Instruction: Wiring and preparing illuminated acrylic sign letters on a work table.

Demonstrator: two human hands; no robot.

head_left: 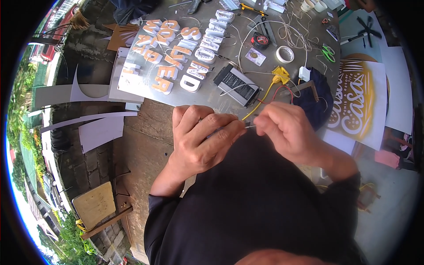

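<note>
Both my hands are raised in front of my body, just off the near edge of the metal table. My left hand (201,139) is closed, its fingers curled around something mostly hidden. Between the hands runs a short piece of thin whitish wire (250,126), coming out at my left fingertips. My right hand (287,132) pinches the other end of it, a little blurred. Beyond the hands lies a black and silver power supply box (237,84) with leads. To its right is a yellow socket (280,76) on a yellow cord.
White-sided channel letters (192,81) stand in rows on the metal table. Farther right are a tape roll (285,54), a red tape measure (260,40), green scissors (328,53), tangled cable (297,35) and a white plug (304,73). A lettered sign panel (360,101) stands at the right.
</note>
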